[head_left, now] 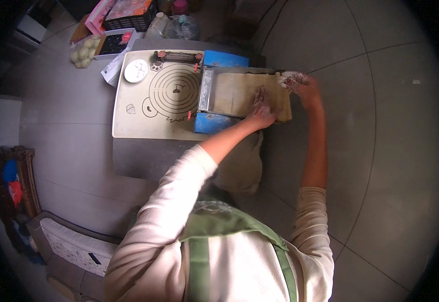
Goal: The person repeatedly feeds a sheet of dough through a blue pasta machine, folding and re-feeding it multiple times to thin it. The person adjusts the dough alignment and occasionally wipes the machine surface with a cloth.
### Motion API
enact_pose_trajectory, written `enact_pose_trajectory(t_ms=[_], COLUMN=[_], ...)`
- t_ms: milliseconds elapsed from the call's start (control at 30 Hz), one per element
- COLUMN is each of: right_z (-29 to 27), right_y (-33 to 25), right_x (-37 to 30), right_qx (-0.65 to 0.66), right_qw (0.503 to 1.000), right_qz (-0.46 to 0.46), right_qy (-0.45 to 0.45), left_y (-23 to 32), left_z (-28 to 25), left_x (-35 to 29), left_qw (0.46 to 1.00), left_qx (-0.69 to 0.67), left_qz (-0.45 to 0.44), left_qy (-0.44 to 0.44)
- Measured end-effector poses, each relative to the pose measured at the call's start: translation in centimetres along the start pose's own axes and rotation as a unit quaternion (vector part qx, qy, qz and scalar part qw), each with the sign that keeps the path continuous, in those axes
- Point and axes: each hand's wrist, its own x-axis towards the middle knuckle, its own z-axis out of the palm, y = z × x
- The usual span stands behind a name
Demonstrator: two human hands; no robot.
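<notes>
A pale yellow dough sheet [237,93] lies over the metal top of a dough roller machine with blue side panels [222,123]. Its right end hangs past the machine's edge. My left hand [263,109] rests on the sheet's right half, floury fingers stretched out flat. At the far right corner of the dough is my right hand [302,86], its fingers curled at the sheet's edge and white with flour. The undersides of those fingers are hidden.
The machine stands on a cream mat [134,113] with printed rings, on a grey table [139,158]. A white bowl [136,71] sits at the mat's far left. Beyond are a bag of round pale produce [83,53], a black crate [129,22] and bottles. A cloth [239,173] hangs at the near edge.
</notes>
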Motion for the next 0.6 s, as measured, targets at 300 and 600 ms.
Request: enact_pose_trajectory(t_ms=[300, 600], right_z=[0.1, -1.0], right_y=[3.6, 1.6], right_x=[-1.0, -0.8], right_qx=[0.011, 0.040], right_qw=[1.000, 0.998], right_qz=[0.019, 0.032], right_qy=[0.012, 0.037], left_y=[-2.3, -4.5], left_z=[-6.6, -6.6], left_x=[-4.3, -1.2], left_qw=[0.967, 0.991], left_qx=[0.102, 0.124], left_qz=[0.091, -0.041], left_qy=[-0.216, -0.004])
